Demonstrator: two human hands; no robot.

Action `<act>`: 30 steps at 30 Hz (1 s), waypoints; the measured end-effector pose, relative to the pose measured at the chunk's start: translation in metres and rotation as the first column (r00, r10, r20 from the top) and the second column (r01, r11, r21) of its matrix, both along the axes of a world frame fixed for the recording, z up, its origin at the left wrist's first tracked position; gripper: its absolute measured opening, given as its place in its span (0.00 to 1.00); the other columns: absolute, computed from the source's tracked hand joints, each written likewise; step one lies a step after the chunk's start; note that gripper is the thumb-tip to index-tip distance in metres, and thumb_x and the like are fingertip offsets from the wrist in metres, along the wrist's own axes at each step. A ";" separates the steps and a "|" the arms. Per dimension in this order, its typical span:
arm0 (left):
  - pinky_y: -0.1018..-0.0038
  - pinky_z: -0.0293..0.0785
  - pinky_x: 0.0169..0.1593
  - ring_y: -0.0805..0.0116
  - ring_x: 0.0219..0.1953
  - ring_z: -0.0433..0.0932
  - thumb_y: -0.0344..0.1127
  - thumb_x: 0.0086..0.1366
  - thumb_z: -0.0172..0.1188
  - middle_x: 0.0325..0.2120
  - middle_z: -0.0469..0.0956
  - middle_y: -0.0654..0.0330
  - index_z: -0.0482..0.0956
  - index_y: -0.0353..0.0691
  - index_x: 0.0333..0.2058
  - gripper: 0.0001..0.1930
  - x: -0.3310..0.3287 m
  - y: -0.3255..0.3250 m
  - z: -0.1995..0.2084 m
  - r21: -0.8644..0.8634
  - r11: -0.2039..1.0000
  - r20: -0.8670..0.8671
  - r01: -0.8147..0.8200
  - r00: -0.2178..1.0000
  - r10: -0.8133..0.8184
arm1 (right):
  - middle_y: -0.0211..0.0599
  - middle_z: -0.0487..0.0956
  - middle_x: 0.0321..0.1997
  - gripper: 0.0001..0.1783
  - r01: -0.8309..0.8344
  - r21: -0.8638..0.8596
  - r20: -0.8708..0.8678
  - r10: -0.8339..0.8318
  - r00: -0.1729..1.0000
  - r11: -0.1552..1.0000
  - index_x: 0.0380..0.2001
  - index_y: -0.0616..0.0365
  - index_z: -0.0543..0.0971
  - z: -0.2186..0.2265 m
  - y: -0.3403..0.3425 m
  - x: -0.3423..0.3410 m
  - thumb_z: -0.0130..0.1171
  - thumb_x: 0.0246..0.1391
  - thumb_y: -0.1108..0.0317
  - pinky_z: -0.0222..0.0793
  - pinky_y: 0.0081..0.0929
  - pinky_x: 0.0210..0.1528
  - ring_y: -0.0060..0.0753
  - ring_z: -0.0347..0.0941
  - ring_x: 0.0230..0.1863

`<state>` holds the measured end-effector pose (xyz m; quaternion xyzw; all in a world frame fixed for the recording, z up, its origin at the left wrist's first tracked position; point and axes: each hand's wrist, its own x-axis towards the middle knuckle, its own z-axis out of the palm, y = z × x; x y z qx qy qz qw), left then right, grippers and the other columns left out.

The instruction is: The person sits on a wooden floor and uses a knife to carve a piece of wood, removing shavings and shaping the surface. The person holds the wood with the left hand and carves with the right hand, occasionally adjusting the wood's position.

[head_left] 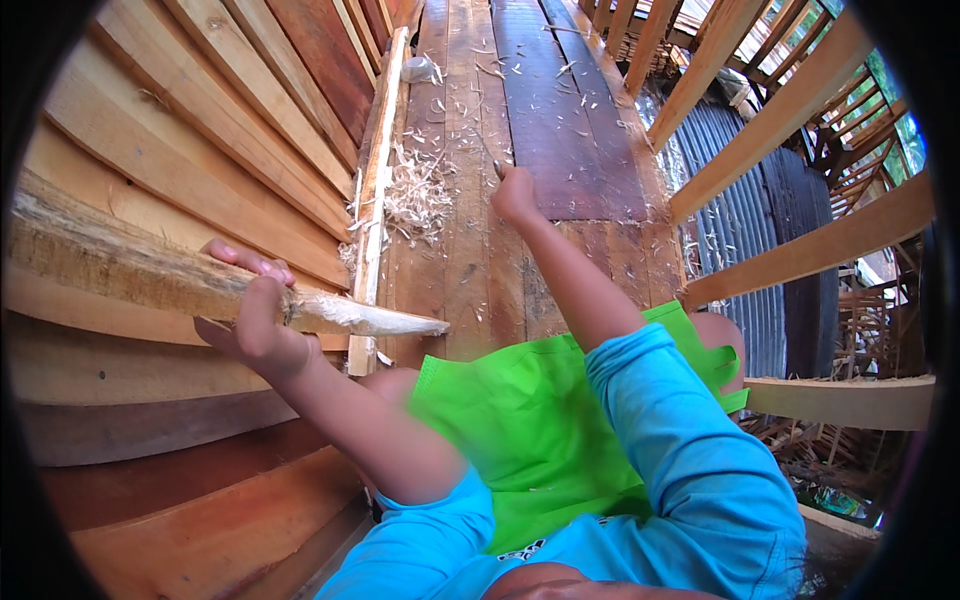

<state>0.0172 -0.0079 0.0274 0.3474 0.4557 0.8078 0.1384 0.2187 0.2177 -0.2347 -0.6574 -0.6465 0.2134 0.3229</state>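
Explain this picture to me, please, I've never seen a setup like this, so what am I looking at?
There's no robot, just a person's two bare hands. This single picture comes from a wide fisheye camera worn on the head, looking down, so straight edges bend. The left hand grips a long piece of wood that tapers to a pale tip. The right hand is closed on a slim tool, mostly hidden. Pale shavings lie scattered on the plank floor, and green cloth covers the lap.
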 end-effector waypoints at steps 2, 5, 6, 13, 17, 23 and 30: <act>0.77 0.65 0.30 0.72 0.23 0.64 0.22 0.42 0.48 0.21 0.67 0.59 0.68 0.32 0.38 0.19 -0.002 -0.001 -0.001 0.016 1.000 0.000 0.021 1.000 -0.021 | 0.60 0.78 0.31 0.08 0.012 0.037 0.032 -0.013 0.999 0.999 0.29 0.64 0.79 -0.005 0.022 0.000 0.55 0.42 0.79 0.70 0.44 0.41 0.59 0.76 0.39; 0.76 0.65 0.31 0.71 0.24 0.64 0.23 0.42 0.48 0.21 0.67 0.59 0.68 0.33 0.38 0.19 -0.003 0.000 -0.003 0.018 0.999 0.017 0.037 0.999 -0.037 | 0.59 0.78 0.31 0.09 0.011 -0.159 0.087 0.003 0.996 0.987 0.30 0.64 0.80 -0.010 0.037 0.001 0.56 0.41 0.78 0.71 0.41 0.41 0.57 0.77 0.39; 0.76 0.65 0.32 0.71 0.24 0.64 0.23 0.42 0.48 0.21 0.67 0.59 0.68 0.33 0.38 0.19 -0.002 0.000 -0.003 0.013 0.999 0.025 0.038 0.999 -0.038 | 0.58 0.78 0.31 0.10 -0.075 -0.198 0.133 0.103 0.986 0.977 0.31 0.63 0.81 -0.011 0.035 -0.001 0.56 0.41 0.77 0.71 0.39 0.41 0.56 0.77 0.39; 0.71 0.64 0.37 0.71 0.26 0.64 0.25 0.45 0.48 0.23 0.66 0.62 0.65 0.38 0.39 0.18 0.000 0.004 -0.010 0.075 0.991 0.065 0.114 0.991 -0.119 | 0.55 0.79 0.29 0.10 -0.321 -0.239 0.052 0.342 0.938 0.917 0.29 0.59 0.83 -0.004 -0.009 -0.008 0.58 0.39 0.73 0.72 0.37 0.39 0.52 0.78 0.35; 0.73 0.66 0.36 0.70 0.25 0.64 0.25 0.43 0.49 0.22 0.66 0.60 0.64 0.37 0.38 0.18 0.000 0.003 -0.008 0.080 0.993 0.080 0.083 0.993 -0.089 | 0.56 0.79 0.30 0.10 -0.146 -0.183 0.057 0.159 0.986 0.972 0.29 0.58 0.82 0.023 -0.006 -0.007 0.58 0.40 0.73 0.72 0.39 0.40 0.53 0.78 0.36; 0.71 0.65 0.39 0.70 0.26 0.65 0.25 0.46 0.48 0.23 0.67 0.61 0.65 0.37 0.40 0.18 -0.001 0.010 -0.015 0.029 0.995 0.048 0.095 0.994 -0.097 | 0.55 0.80 0.30 0.07 -0.100 -0.134 0.163 0.122 0.979 0.986 0.27 0.59 0.82 0.004 0.039 -0.002 0.59 0.41 0.72 0.72 0.39 0.41 0.53 0.78 0.37; 0.71 0.65 0.39 0.70 0.26 0.65 0.25 0.46 0.47 0.24 0.67 0.61 0.66 0.36 0.40 0.18 0.000 0.012 -0.016 0.011 0.999 0.035 0.042 0.998 -0.043 | 0.55 0.81 0.34 0.09 -0.148 -0.219 -0.070 0.135 0.988 0.964 0.30 0.58 0.83 0.007 0.073 -0.016 0.59 0.43 0.71 0.73 0.39 0.43 0.54 0.78 0.39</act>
